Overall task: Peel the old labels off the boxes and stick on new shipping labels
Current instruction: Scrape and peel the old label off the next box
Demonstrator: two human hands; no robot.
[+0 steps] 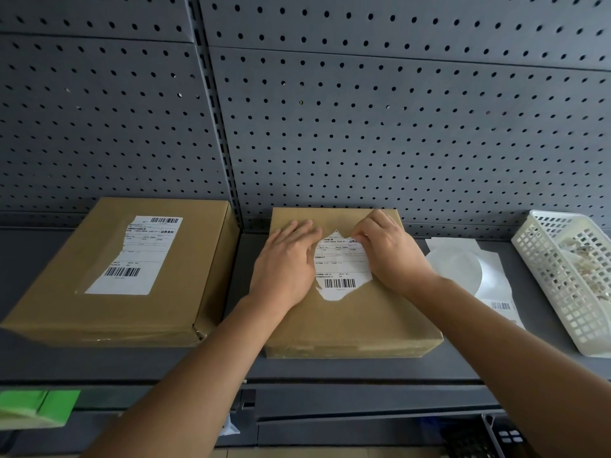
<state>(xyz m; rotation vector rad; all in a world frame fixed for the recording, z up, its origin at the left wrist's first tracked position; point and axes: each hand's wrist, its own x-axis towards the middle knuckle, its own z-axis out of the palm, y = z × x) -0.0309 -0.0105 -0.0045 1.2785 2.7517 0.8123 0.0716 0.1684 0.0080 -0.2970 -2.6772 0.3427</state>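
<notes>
Head view showed the left hand [287,259] pressing flat on the box [350,322]. The right hand [390,251] pinched the torn label [342,264] at its top edge. A second box [109,305] sat left.

One wide view from the person's head — facing forward and down, close over the shelf [363,370]. A pegboard wall [396,127] fills its upper half.

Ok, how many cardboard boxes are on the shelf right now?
2. The left box sits apart, untouched. The centre box lies under the left hand, while the right hand pinches its label. Others may lie outside the frame.
</notes>
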